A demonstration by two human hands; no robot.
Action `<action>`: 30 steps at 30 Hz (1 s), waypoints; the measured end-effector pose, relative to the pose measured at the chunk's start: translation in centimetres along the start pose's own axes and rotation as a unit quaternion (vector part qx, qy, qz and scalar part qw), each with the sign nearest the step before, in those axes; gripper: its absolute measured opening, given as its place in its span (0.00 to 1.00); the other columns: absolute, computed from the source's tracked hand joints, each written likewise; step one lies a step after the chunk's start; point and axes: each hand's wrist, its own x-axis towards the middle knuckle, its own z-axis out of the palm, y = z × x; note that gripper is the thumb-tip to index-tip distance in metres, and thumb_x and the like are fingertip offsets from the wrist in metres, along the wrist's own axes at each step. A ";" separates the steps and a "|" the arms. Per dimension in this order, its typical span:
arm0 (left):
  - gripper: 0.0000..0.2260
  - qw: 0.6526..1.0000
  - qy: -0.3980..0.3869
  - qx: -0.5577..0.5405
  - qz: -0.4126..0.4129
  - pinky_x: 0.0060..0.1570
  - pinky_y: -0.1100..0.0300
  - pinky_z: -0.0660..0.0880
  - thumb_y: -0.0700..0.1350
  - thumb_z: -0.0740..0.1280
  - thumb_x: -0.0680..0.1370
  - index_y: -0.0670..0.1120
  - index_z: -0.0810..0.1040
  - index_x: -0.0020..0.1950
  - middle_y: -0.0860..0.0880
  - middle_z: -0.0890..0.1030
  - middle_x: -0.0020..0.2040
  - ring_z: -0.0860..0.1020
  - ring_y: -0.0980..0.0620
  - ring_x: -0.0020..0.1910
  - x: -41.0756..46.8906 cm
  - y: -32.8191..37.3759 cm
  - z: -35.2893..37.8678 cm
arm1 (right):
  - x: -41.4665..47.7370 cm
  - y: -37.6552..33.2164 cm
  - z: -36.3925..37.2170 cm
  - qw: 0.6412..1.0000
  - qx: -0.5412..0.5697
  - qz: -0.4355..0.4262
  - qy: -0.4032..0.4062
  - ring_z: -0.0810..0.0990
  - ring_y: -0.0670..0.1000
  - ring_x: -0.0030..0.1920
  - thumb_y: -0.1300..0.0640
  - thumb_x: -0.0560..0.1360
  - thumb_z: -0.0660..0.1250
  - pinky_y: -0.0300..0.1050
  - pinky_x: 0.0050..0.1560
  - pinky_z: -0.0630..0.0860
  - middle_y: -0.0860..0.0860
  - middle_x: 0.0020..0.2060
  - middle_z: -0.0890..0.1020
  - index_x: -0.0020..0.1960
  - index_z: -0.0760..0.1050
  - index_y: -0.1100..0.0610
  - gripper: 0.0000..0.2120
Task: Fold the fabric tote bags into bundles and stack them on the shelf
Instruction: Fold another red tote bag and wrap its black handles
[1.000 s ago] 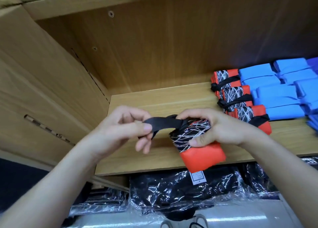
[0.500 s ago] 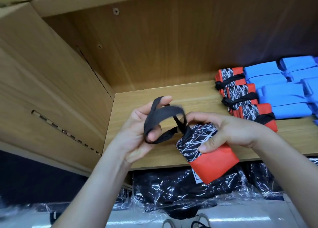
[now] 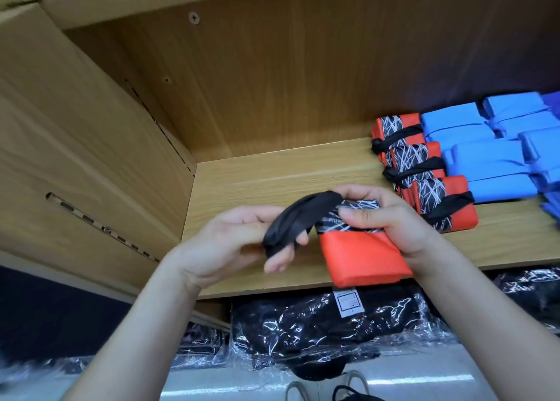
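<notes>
Binding seems the step in hand: the right hand [image 3: 391, 219] grips the folded red bag [image 3: 363, 255] over the shelf [image 3: 272, 173] front edge, the left hand [image 3: 230, 246] holds its black strap [image 3: 300, 219] in a loop, which next needs stretching round the bag.

Three tied red-and-black tote bundles [image 3: 424, 158] are lying in a row on the one wooden shelf [image 3: 272, 173]. A fourth bundle [image 3: 360, 252] of the same kind is sitting between two hands, the left hand [image 3: 230, 246] and the right hand [image 3: 391, 222], with its one black strap [image 3: 297, 222] looping round the left fingers. At least five blue bundles [image 3: 485, 158] are lying alongside, with more running off the right edge. Two screws [image 3: 194, 17] are showing in the back panel.
</notes>
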 end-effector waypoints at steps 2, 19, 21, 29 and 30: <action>0.09 0.995 0.028 -0.089 0.034 0.44 0.58 0.72 0.41 0.64 0.68 0.43 0.79 0.46 0.47 0.72 0.28 0.72 0.46 0.36 0.2 -0.4 0.7 | 0.1 -0.4 0.9 0.997 0.011 -0.015 0.078 0.82 0.51 0.32 0.62 0.57 0.80 0.42 0.32 0.79 0.56 0.38 0.84 0.51 0.80 0.60 0.23; 0.04 0.917 0.380 -0.041 0.117 0.45 0.67 0.75 0.40 0.75 0.71 0.44 0.82 0.43 0.51 0.83 0.40 0.78 0.57 0.40 2.3 -5.4 7.4 | 3.2 0.0 4.5 0.892 -0.021 -0.201 0.404 0.82 0.47 0.40 0.75 0.68 0.68 0.41 0.41 0.78 0.52 0.41 0.83 0.45 0.80 0.58 0.14; 0.07 0.914 0.389 -0.048 0.108 0.47 0.67 0.75 0.43 0.73 0.71 0.42 0.83 0.47 0.48 0.85 0.44 0.80 0.57 0.44 2.2 -5.3 7.9 | 3.4 0.3 4.6 0.879 -0.045 -0.220 0.421 0.81 0.46 0.44 0.73 0.68 0.69 0.40 0.45 0.78 0.52 0.45 0.82 0.45 0.81 0.56 0.14; 0.06 0.889 0.446 -0.036 0.102 0.45 0.66 0.77 0.36 0.73 0.71 0.42 0.83 0.47 0.48 0.86 0.42 0.83 0.55 0.43 2.3 -4.3 7.9 | 4.0 1.5 4.4 0.842 -0.046 -0.264 0.469 0.74 0.45 0.41 0.61 0.67 0.67 0.38 0.44 0.71 0.51 0.41 0.72 0.43 0.69 0.50 0.10; 0.07 0.881 0.459 -0.035 0.104 0.44 0.65 0.77 0.35 0.74 0.70 0.43 0.83 0.47 0.48 0.86 0.41 0.84 0.54 0.42 2.5 -4.2 7.8 | 4.1 1.5 4.3 0.839 -0.027 -0.262 0.477 0.73 0.41 0.38 0.60 0.70 0.65 0.34 0.42 0.70 0.50 0.40 0.72 0.43 0.68 0.52 0.07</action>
